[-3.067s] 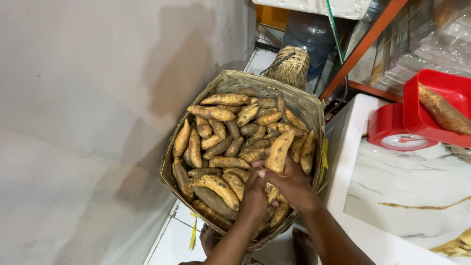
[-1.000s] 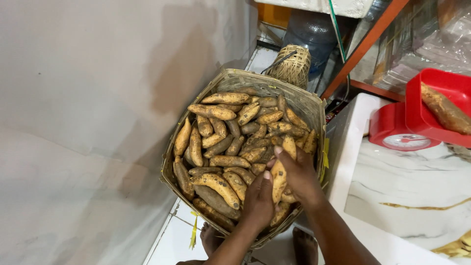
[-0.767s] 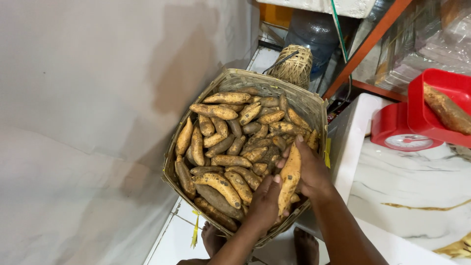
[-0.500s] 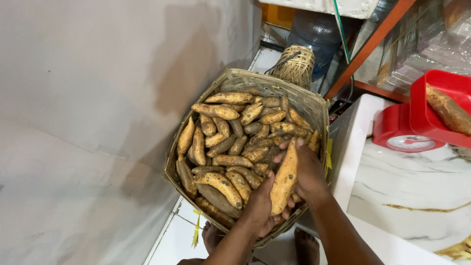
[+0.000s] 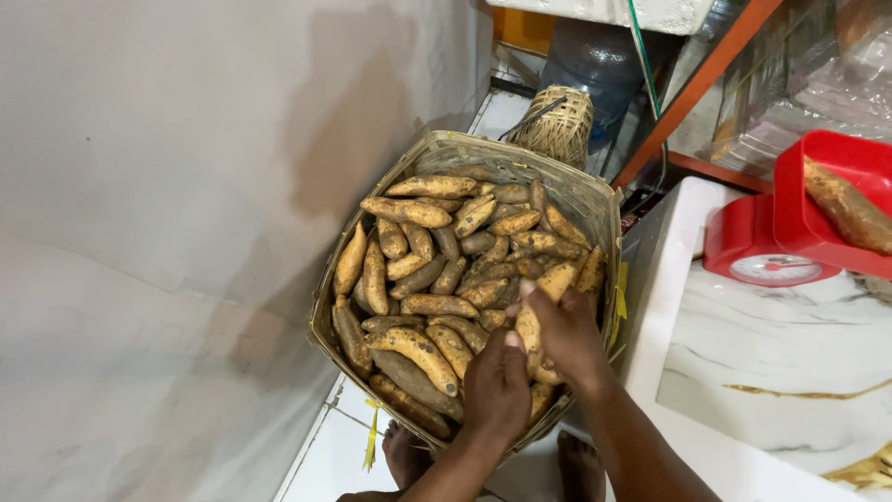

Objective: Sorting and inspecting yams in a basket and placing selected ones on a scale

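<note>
A long, dirt-dusted orange-brown sweet potato (image 5: 533,321) is being gripped by the right hand (image 5: 569,336) and steadied by the closed left hand (image 5: 495,390) above the heaped woven bamboo basket (image 5: 595,200).

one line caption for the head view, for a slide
Both hands grip one sweet potato over a woven basket of them.

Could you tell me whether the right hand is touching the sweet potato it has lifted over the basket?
Touching. The head view shows the right hand wrapped around the sweet potato, thumb pressed against it.
</note>
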